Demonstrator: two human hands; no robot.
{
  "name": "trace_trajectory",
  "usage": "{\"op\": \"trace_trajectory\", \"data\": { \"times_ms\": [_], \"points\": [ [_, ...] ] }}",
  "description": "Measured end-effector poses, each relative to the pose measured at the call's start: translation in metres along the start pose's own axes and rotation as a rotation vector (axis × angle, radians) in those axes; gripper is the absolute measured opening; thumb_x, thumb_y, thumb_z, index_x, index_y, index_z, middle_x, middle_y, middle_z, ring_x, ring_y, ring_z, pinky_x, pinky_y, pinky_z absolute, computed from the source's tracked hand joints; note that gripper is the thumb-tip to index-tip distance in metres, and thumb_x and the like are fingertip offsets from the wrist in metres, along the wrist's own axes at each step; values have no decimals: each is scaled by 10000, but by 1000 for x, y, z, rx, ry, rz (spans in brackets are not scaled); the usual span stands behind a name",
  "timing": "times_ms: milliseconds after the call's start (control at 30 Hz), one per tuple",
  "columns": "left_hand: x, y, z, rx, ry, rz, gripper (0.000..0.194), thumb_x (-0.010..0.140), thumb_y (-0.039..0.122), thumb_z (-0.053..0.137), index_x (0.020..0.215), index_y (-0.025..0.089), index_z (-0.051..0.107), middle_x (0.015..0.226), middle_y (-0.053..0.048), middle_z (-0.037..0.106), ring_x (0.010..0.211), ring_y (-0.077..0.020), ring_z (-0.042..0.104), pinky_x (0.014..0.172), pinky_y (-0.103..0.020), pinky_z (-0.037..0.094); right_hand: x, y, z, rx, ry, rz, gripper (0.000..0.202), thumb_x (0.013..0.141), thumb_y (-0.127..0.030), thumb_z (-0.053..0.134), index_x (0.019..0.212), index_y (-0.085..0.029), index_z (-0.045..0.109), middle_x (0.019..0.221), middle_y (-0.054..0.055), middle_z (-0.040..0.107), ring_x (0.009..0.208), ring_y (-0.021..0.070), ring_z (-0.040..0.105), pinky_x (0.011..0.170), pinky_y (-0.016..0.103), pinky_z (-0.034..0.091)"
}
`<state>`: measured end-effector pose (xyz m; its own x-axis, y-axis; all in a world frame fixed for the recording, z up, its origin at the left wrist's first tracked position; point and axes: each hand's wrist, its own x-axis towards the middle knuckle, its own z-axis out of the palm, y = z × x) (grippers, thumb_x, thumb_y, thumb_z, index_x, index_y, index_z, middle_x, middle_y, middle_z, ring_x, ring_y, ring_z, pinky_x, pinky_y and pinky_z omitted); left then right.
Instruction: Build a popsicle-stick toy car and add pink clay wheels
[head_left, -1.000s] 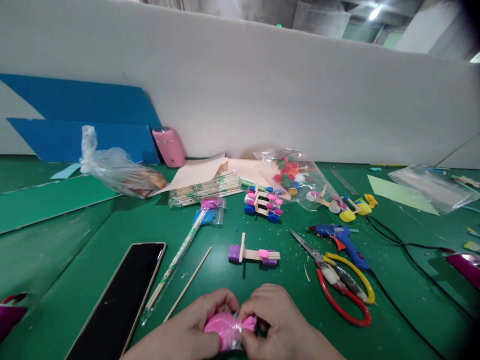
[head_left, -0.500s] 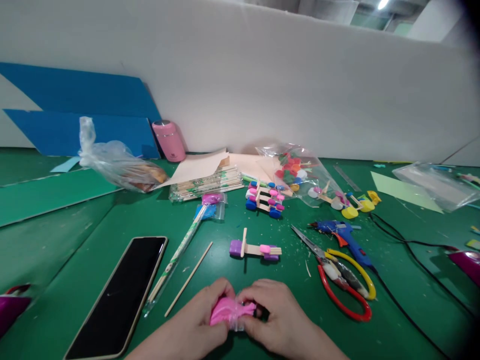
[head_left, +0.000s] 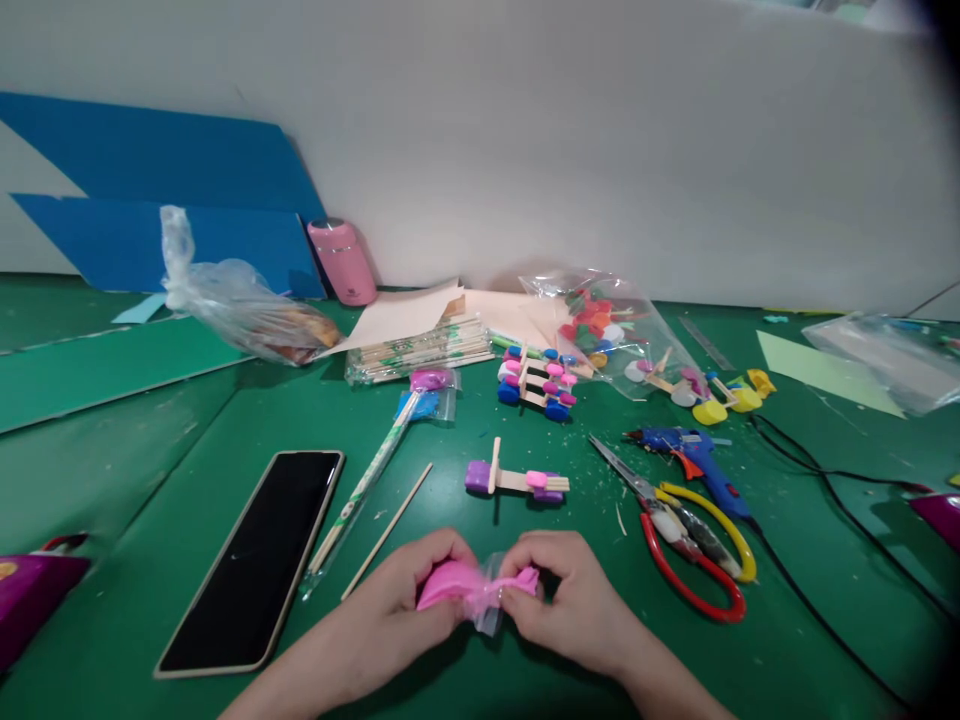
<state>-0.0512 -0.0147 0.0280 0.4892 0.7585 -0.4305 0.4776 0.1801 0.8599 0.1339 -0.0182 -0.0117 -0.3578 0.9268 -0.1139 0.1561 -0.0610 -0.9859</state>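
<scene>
Pink modelling clay [head_left: 450, 584] in a small clear plastic bag [head_left: 490, 618] sits between my hands near the table's front edge. My left hand [head_left: 409, 595] is closed round the larger lump and the bag. With thumb and fingers, my right hand [head_left: 559, 595] pinches a thinner pink piece that stretches out from the bag. Just beyond them stands a small stick model [head_left: 517, 482] with purple clay ends and a pink clay piece on top. A thin wooden stick [head_left: 388, 530] lies left of it.
A black phone [head_left: 253, 560] and a sleeve of chopsticks [head_left: 367, 480] lie left. On the right are scissors [head_left: 694, 560] and a blue glue gun [head_left: 694, 460] with its cable. Further back are finished stick models [head_left: 536, 385], bagged clay pieces [head_left: 600, 325] and a pink bottle [head_left: 343, 262].
My right hand has moved slightly right, away from the left, drawing the pink clay out longer. The camera view has tilted down a little.
</scene>
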Motion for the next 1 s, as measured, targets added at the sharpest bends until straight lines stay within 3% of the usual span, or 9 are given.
{"op": "trace_trajectory", "data": {
  "times_ms": [167,367,533,633,733,800,867,933,1000],
  "points": [
    [0,-8,-1,30,51,39,96,761,176,441,829,184,508,745,39,497,705,-127,461,629,-218,366,2,6,-7,335,-103,135,148,596,-271,630,552,-154,551,441,-60,423,418,56,322,412,186,231],
    [-1,-22,-4,155,227,91,129,814,208,391,879,185,500,815,-11,530,756,-160,500,686,-254,406,4,8,-13,614,-53,172,283,650,-415,615,604,-166,489,460,-74,356,430,52,287,458,206,260],
    [-4,-43,-9,507,511,172,174,781,221,427,901,191,550,985,-81,529,944,-242,481,826,-355,380,3,9,-10,602,-57,208,294,686,-396,655,802,-142,560,556,-45,441,477,56,367,477,198,268],
    [-8,-56,-12,646,630,121,240,763,258,467,985,211,545,1046,-86,523,1006,-274,454,864,-405,355,3,8,-7,551,-34,204,323,633,-375,715,788,-169,520,558,-65,440,483,52,371,478,182,288],
    [-13,-52,-6,684,739,135,349,733,245,484,1080,213,514,1128,-100,501,1084,-309,413,909,-452,308,3,6,-6,414,13,176,337,624,-388,716,720,-176,473,587,-62,444,520,59,387,492,176,309],
    [-16,-41,6,624,839,188,371,716,224,490,1085,212,513,1159,-106,488,1125,-316,389,951,-451,273,4,5,-4,328,48,134,299,659,-373,688,734,-175,477,618,-53,452,557,69,410,517,180,332],
    [-15,-27,23,454,847,239,347,735,221,480,1082,236,492,1159,-93,490,1142,-284,390,961,-408,301,3,2,-2,280,60,98,240,697,-327,657,791,-174,497,654,-40,474,590,80,439,546,191,361],
    [-11,-15,41,187,788,221,356,765,268,475,1120,244,453,1192,-86,490,1147,-268,409,973,-398,314,1,-2,1,212,64,76,189,720,-269,625,844,-176,516,678,-29,505,602,88,463,560,200,386],
    [-1,-6,57,-153,645,150,434,784,337,475,1195,225,392,1232,-88,484,1127,-257,452,947,-375,366,-2,-8,4,108,70,42,149,726,-207,589,863,-181,538,699,-16,549,606,96,492,568,206,412]
  ]
}}
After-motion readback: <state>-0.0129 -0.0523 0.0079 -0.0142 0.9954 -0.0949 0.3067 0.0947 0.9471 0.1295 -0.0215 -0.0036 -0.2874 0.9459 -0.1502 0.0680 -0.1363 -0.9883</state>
